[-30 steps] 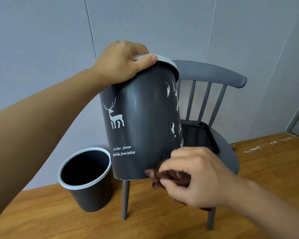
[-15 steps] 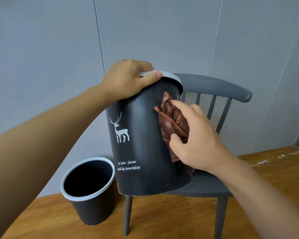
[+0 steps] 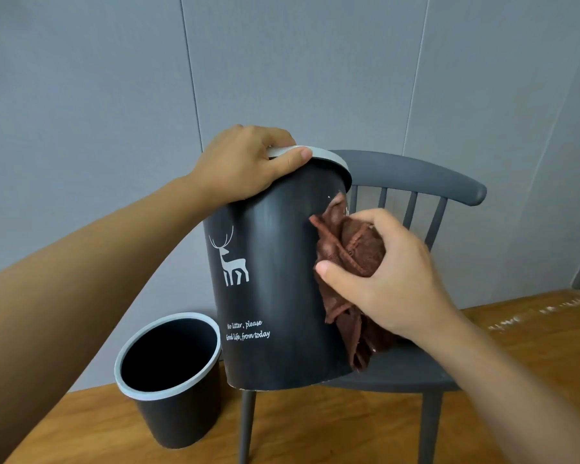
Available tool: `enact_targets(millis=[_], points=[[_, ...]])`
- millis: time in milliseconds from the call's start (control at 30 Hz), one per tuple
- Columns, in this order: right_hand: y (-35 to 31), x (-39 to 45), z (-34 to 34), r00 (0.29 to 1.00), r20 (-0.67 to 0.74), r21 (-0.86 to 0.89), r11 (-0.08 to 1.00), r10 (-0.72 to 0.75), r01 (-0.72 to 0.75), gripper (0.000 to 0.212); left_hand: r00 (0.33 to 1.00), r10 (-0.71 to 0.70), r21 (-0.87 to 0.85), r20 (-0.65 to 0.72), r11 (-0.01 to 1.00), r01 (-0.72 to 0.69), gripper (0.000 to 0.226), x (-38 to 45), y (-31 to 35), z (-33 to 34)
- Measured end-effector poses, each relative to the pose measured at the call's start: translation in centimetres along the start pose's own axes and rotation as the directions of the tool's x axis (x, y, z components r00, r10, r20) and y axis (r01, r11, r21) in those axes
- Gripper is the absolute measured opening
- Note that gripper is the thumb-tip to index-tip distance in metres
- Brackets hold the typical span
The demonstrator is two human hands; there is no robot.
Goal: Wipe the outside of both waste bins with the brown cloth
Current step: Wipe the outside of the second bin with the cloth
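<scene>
Up close, the left hand [image 3: 248, 162] grips the pale grey rim of the larger waste bin [image 3: 268, 279], thumb lying along the rim's outer edge and the other fingers curled over the top, out of sight. This dark bin is tilted, its base over the front of the grey chair [image 3: 412, 175] seat; whether it rests there or is lifted clear cannot be told. Its side shows a white deer and the lines "No litter, please / Good life, from today". The right hand [image 3: 382, 272] clutches the brown cloth [image 3: 352, 249], bunched in the curled fingers with the thumb beneath, and presses it against the bin's right-hand side, just below the rim. Loose folds of the cloth hang down past the wrist toward the bin's lower edge. Left of the chair and below the held bin, the smaller waste bin [image 3: 178, 413] stands upright on the wooden floor [image 3: 315, 430], mouth open, same dark body and pale rim. Behind everything runs a grey panelled wall [image 3: 114, 95]
</scene>
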State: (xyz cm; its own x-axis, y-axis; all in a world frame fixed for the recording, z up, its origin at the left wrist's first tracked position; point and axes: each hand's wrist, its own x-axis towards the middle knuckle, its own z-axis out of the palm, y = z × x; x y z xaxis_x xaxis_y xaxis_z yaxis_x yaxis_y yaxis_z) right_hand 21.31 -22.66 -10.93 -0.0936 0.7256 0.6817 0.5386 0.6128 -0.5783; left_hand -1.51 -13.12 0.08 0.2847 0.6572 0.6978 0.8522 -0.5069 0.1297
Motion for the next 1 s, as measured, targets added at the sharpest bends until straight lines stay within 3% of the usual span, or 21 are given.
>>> enact_targets(millis=[133, 233, 333, 433, 567, 667, 900, 1000], points=[[-0.4, 1.5, -0.1, 0.966, -0.244, -0.064, 0.995, -0.085, 0.072, 0.04, 1.0, 0.003, 0.006, -0.007, 1.0, -0.003, 0.043, -0.1, 0.2, -0.1], [-0.4, 3.2, 1.3, 0.936, -0.292, -0.237, 0.963, -0.199, 0.131, 0.046, 1.0, 0.015, 0.024, -0.011, 1.0, -0.015, 0.045, -0.1, 0.6, 0.0], [-0.5, 4.1, 2.6, 0.937, -0.157, -0.414, 0.882, -0.311, 0.224, 0.06, 1.0, 0.022, 0.018, -0.018, 1.0, -0.022, 0.05, 0.0, 0.6, 0.0], [-0.5, 3.9, 2.8, 0.912, -0.049, -0.435, 0.831, -0.407, 0.347, 0.071, 1.0, 0.016, -0.005, -0.023, 1.0, -0.017, 0.047, -0.1, 0.2, 0.1], [-0.9, 3.0, 2.4, 0.908, 0.174, -0.393, 0.818, -0.382, 0.42, 0.08, 1.0, -0.001, 0.006, -0.021, 1.0, 0.001, 0.045, -0.1, -0.1, 0.2], [-0.6, 2.0, 1.5, 0.863, 0.368, -0.346, 0.81, -0.347, 0.473, 0.09, 1.0, -0.02, -0.002, -0.008, 1.0, 0.02, 0.047, -0.1, -0.4, -0.1], [-0.3, -0.6, 0.0, 0.772, 0.487, -0.301, 0.75, -0.409, 0.588, 0.073, 1.0, -0.014, -0.004, 0.002, 1.0, 0.014, 0.049, -0.1, 0.1, -0.2], [-1.7, 0.6, -0.4, 0.872, 0.366, -0.351, 0.82, -0.325, 0.453, 0.074, 1.0, -0.003, 0.021, 0.009, 1.0, 0.003, 0.053, -0.3, 0.5, -0.4]])
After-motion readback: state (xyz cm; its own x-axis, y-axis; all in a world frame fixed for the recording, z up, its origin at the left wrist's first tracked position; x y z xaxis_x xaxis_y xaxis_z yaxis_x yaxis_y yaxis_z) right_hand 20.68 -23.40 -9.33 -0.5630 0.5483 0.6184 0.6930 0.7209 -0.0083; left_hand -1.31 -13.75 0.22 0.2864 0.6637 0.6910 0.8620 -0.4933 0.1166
